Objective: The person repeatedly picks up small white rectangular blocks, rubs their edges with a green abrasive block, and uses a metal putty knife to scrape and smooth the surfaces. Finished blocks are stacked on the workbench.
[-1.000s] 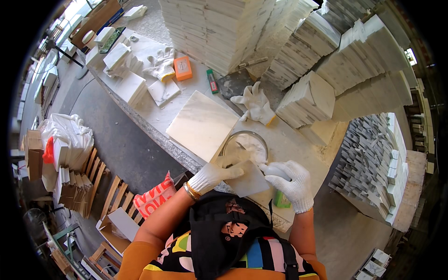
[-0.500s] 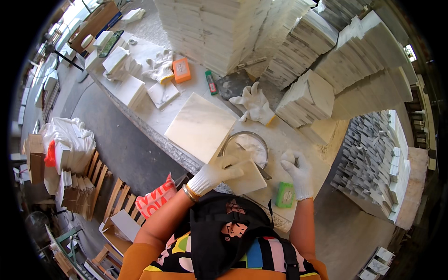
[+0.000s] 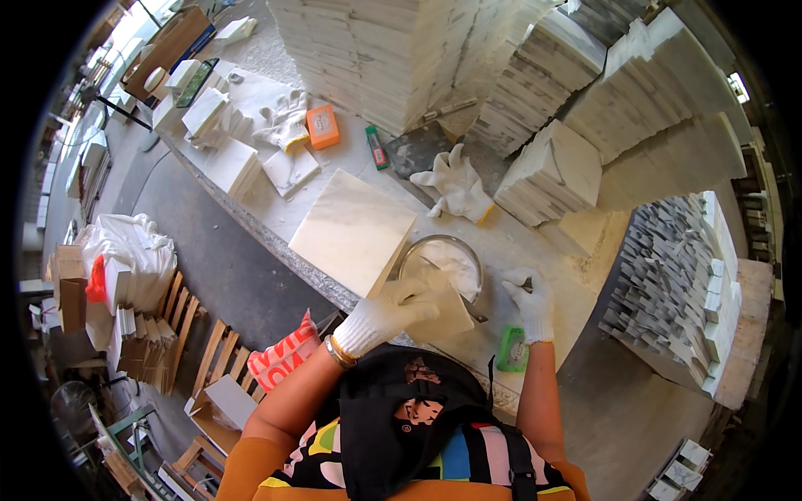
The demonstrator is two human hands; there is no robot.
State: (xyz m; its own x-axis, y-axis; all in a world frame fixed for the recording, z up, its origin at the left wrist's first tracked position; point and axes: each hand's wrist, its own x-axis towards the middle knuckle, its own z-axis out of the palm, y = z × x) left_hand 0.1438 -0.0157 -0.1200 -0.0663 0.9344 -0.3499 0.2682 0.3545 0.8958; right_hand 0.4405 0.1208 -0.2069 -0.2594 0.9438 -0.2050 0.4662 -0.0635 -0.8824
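Tile [image 3: 453,317], one, in left hand [image 3: 386,311]

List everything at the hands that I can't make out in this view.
- Head view: near side of the bowl, hidden by the small tile and left hand.
- Head view: most of the dark strip, behind the small tile.
- Head view: whether the right hand pinches anything; curled fingers hide it, detail too small.
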